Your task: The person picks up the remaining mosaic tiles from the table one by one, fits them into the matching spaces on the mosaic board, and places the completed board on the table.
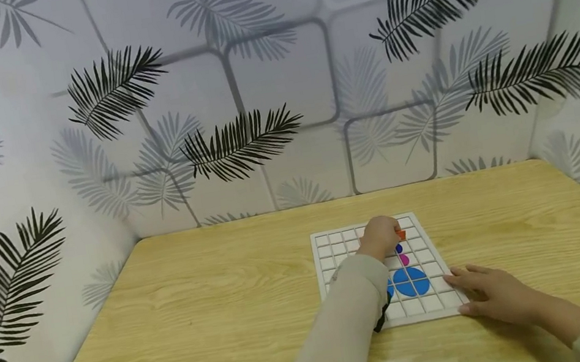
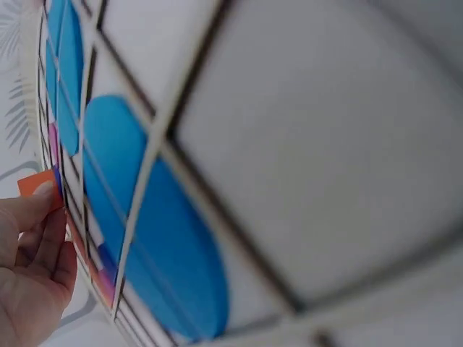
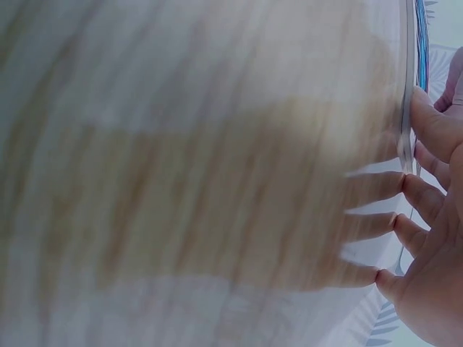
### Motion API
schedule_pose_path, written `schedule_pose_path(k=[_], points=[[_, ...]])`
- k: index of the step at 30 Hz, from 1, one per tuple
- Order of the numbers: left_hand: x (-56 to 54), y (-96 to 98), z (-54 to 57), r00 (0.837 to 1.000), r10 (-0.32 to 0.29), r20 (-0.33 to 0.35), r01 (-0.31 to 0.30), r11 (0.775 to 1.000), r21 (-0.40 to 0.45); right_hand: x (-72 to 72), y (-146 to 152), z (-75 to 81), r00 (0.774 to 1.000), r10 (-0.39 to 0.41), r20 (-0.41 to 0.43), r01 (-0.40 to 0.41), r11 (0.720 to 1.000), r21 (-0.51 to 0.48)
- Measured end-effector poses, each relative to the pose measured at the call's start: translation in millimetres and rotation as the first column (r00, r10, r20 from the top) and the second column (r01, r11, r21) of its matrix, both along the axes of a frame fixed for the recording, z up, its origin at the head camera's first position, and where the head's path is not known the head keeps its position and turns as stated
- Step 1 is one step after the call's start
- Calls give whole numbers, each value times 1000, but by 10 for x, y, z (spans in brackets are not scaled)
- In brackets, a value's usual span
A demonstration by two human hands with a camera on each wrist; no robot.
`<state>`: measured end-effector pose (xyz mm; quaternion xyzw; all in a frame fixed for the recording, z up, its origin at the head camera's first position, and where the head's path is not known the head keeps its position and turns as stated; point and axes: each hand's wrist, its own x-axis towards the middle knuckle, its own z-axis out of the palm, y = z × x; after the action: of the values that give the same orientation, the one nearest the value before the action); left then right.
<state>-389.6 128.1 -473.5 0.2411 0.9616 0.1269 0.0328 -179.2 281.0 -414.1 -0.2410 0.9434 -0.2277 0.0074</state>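
Observation:
A white grid board [image 1: 448,300] lies flat on the table, its square cells divided by thin raised bars. My left hand [image 1: 380,236] reaches over its far part and pinches a small orange square piece [image 2: 35,183] between thumb and fingers. Near that hand sit a dark blue round piece [image 1: 398,248] and a magenta piece [image 1: 404,259]. Closer to me lies a big blue disc [image 1: 412,281] crossed by the bars; my left sleeve partly hides another blue disc [image 2: 148,224]. My right hand [image 1: 497,294] rests with spread fingers at the board's right edge, fingertips on the table.
The light wood-grain table [image 1: 218,302] runs back to a wall [image 1: 287,82] with a leaf pattern. A black strap [image 1: 382,315] hangs by the left sleeve, over the board's near part.

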Motion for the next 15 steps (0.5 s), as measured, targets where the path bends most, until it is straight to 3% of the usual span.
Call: schedule_pose_path(k=[1, 3, 5, 6, 7, 8, 10, 11, 12, 13, 14, 15], points=[[-57, 27, -68, 1000, 11, 9, -11, 1000, -12, -1, -1, -3, 1000, 2, -1, -2, 1000, 0], [-303, 111, -366, 1000, 5, -15, -5, 1000, -10, -2, 1, -3, 1000, 3, -4, -3, 1000, 2], [-656, 237, -761, 999, -19, -39, 18, 1000, -11, -4, 5, 1, 1000, 6, -10, -6, 1000, 4], [-642, 242, -713, 1000, -11, -10, 11, 1000, -21, -5, 8, 3, 1000, 6, -16, -6, 1000, 4], [-656, 246, -732, 1000, -17, -16, 17, 1000, -9, -8, 9, 6, 1000, 6, -14, -6, 1000, 4], [-509, 216, -564, 1000, 2, 4, -2, 1000, -15, -10, 9, 4, 1000, 7, -14, -7, 1000, 2], [-438, 178, -477, 1000, -1, -1, 1, 1000, -5, -15, 7, 1, 1000, 10, -10, -10, 1000, 0], [-364, 138, -396, 1000, 2, -4, -2, 1000, 8, -15, 5, 0, 1000, 9, -6, -9, 1000, -2], [-214, 73, -226, 1000, -2, -20, 3, 1000, 16, -14, 2, 1, 1000, 8, 1, -8, 1000, -2], [-229, 64, -243, 999, -5, -32, 6, 1000, 28, -12, -1, 4, 1000, 7, 10, -7, 1000, -2], [-92, 34, -101, 999, 15, -44, -14, 1000, 25, -8, -3, 6, 1000, 8, 12, -8, 1000, -2], [-176, 29, -191, 997, -2, -83, 6, 999, 47, -5, -4, 11, 1000, 8, 13, -8, 1000, -2]])
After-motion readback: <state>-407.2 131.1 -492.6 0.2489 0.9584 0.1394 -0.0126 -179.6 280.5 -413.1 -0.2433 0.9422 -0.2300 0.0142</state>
